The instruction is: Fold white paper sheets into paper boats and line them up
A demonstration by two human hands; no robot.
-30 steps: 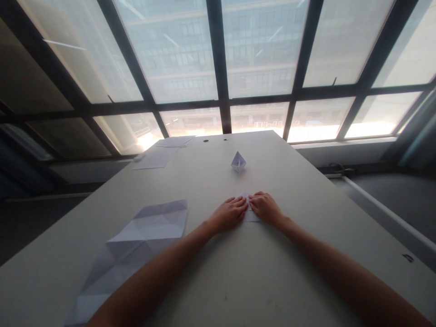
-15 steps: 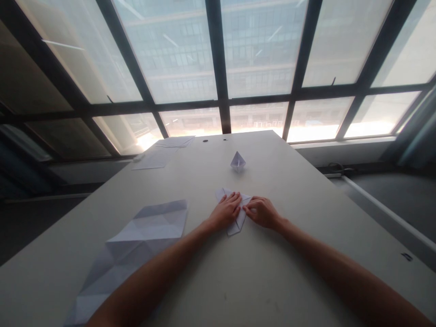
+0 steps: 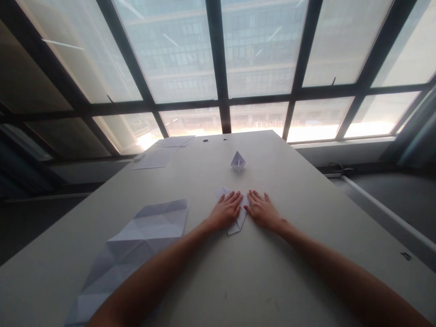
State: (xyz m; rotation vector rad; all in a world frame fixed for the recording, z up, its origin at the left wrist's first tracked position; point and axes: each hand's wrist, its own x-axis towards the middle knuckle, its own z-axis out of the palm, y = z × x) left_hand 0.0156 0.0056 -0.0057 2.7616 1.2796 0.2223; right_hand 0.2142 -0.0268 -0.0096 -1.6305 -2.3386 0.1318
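Observation:
A small folded sheet of white paper (image 3: 235, 228) lies flat on the white table in front of me. My left hand (image 3: 226, 210) rests flat across it with the fingers extended, hiding much of its middle. My right hand (image 3: 261, 208) is laid flat on the paper's right edge, fingers stretched and slightly spread. Between the two hands a narrow strip of the folded paper shows. Just beyond them stands a small folded paper shape (image 3: 238, 162) with a pointed top, touched by neither hand.
A large creased sheet of paper (image 3: 150, 222) lies at the left, partly behind my left forearm. More white sheets (image 3: 153, 159) lie at the table's far left corner. The white table (image 3: 299, 281) runs to windows at its far end. A small dark mark (image 3: 406, 256) is near the right edge.
My right hand has gone from curled fingers at the folded paper's right edge to lying flat there with fingers extended. My left hand stays in place.

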